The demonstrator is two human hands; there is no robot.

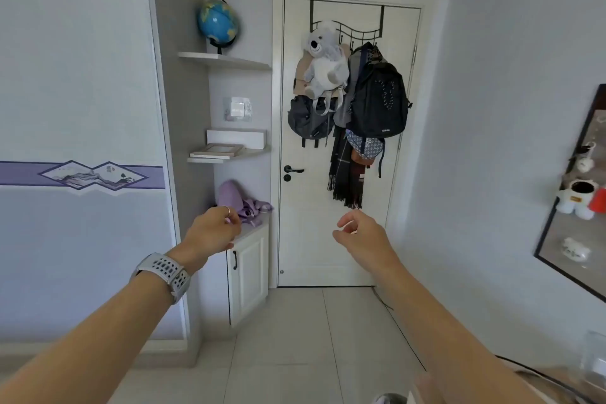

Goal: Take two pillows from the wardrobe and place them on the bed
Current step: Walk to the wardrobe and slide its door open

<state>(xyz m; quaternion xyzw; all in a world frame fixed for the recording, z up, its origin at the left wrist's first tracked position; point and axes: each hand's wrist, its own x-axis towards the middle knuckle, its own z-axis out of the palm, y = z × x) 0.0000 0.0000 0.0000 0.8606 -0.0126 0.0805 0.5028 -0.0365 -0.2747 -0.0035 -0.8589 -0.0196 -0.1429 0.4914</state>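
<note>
A tall pale wardrobe [82, 92] with a purple decorated band fills the left side, its doors closed. No pillow and no bed can be seen. My left hand [213, 231], with a ring and a grey watch on the wrist, is stretched forward beside the wardrobe's right edge, fingers loosely curled and holding nothing. My right hand [360, 233] reaches forward in front of the white door, fingers also loosely curled around nothing.
A white door [308, 239] straight ahead carries a hook rack with backpacks, a scarf and a grey plush bear [324, 59]. Corner shelves hold a globe [217, 23] and frames; a low cabinet [249, 272] bears purple cloth. A black-framed board [577, 190] hangs at right. Tiled floor [295, 338] below.
</note>
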